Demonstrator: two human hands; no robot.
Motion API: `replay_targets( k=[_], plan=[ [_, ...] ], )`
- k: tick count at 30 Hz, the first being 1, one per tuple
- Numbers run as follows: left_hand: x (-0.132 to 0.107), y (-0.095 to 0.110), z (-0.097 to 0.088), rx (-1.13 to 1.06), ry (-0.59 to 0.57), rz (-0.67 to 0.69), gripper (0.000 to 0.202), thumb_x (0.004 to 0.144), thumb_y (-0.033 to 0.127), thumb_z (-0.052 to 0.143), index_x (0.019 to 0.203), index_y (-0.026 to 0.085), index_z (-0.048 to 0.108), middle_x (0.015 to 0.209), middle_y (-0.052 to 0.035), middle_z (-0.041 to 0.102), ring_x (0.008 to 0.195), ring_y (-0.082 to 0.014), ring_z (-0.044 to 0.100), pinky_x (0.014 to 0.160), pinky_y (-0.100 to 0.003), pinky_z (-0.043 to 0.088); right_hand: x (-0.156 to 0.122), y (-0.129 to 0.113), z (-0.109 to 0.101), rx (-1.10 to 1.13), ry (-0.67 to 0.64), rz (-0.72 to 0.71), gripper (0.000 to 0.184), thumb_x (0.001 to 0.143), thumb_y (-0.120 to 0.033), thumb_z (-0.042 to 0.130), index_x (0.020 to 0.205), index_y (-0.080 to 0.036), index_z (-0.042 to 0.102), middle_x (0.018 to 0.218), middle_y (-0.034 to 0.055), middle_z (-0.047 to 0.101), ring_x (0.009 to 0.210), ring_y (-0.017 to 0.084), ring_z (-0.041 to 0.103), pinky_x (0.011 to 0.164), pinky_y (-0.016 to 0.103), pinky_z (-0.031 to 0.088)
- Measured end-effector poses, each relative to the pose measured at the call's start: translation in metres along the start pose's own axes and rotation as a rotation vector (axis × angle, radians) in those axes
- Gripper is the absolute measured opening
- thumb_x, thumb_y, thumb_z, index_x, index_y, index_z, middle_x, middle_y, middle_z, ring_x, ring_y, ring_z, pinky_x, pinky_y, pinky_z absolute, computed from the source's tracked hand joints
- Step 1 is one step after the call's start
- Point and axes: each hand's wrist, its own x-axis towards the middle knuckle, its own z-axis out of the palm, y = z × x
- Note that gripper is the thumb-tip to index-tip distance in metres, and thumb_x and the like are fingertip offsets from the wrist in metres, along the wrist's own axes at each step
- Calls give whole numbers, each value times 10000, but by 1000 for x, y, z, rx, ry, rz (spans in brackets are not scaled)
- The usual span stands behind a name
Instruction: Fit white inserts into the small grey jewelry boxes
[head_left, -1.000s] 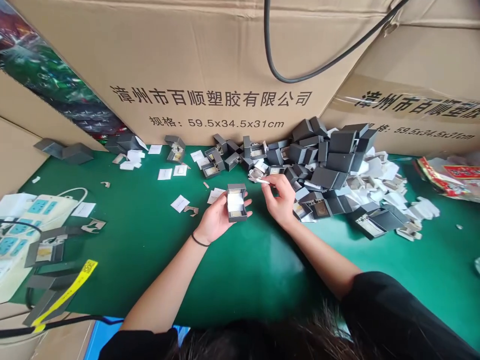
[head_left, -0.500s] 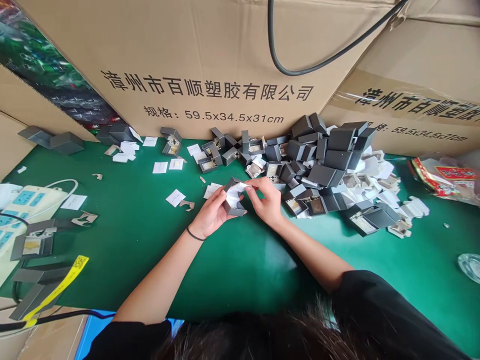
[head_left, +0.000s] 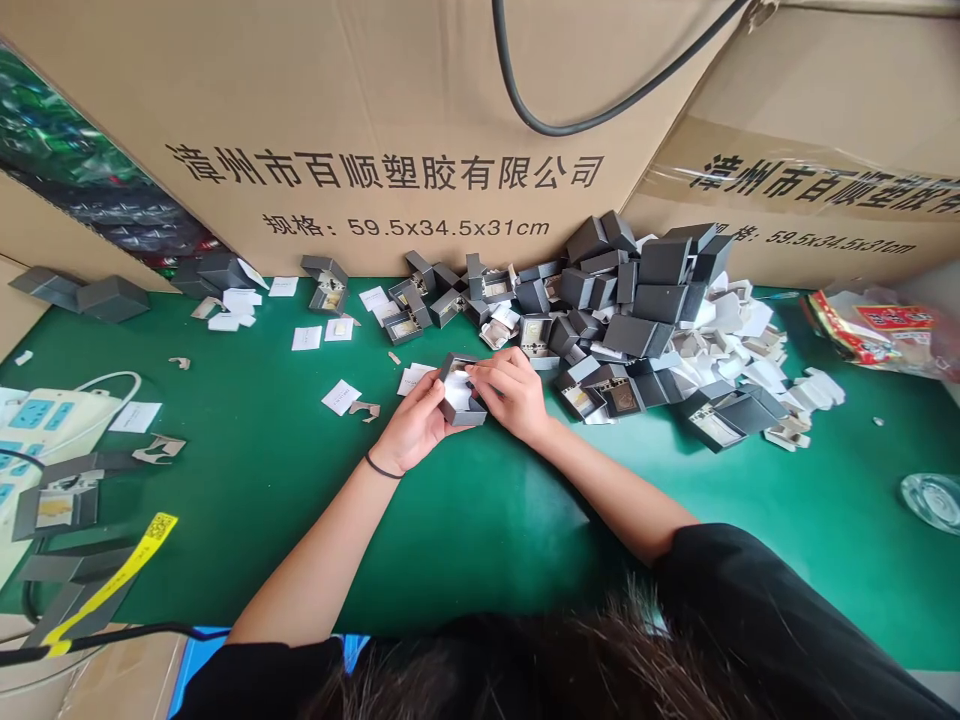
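Note:
My left hand is closed around a small dark grey jewellery-type box, which stands open and tilted toward me. Inside the box lies a white paper insert. My right hand reaches to the box's right side, its fingers curled together with the tips at the insert. What sits between those fingertips is hidden. Left of the box on the green table are small white cards and a torn beige cardboard piece.
A heap of open dark grey boxes lies at the back right, with white paper inserts beside it. Large cartons line the back. A power strip is at left, a glass dish at right. A black cable hangs above.
The white insert now sits lower inside the box; before, my right hand pinched its raised edge. My right fingers have moved left into the box. The view has shifted slightly.

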Motion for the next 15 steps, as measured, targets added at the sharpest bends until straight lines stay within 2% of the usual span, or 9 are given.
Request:
replay_targets(
  k=[4,9,12,15],
  plan=[
    [0,0,0,0,14,-4,198,877,282,566,1067,225,565,1028,-25,645,903,-162,640,874,-441,536,-1,4,-1,-26,-12,12,150,900,-290,529,926,-276,675,1065,70,629,971,214,550,809,377,494],
    [1,-2,0,30,-16,7,256,858,282,592,1109,236,571,1044,-25,635,912,-158,625,817,-372,545,1,2,0,24,-16,92,198,930,-297,443,901,-242,632,1006,79,619,925,193,578,824,375,505],
    [2,-5,-1,36,-12,24,260,847,279,607,1102,234,590,1007,-15,636,873,-135,618,778,-291,529,0,0,2,78,5,126,149,915,-307,461,969,-224,573,1033,86,625,949,186,585,818,357,510],
    [1,-6,-2,56,-33,37,279,838,275,617,1113,226,602,985,-16,639,864,-128,610,781,-257,506,-2,-2,4,166,34,191,193,881,-320,506,1037,-208,521,1078,90,627,917,173,595,759,324,518]
  ],
)
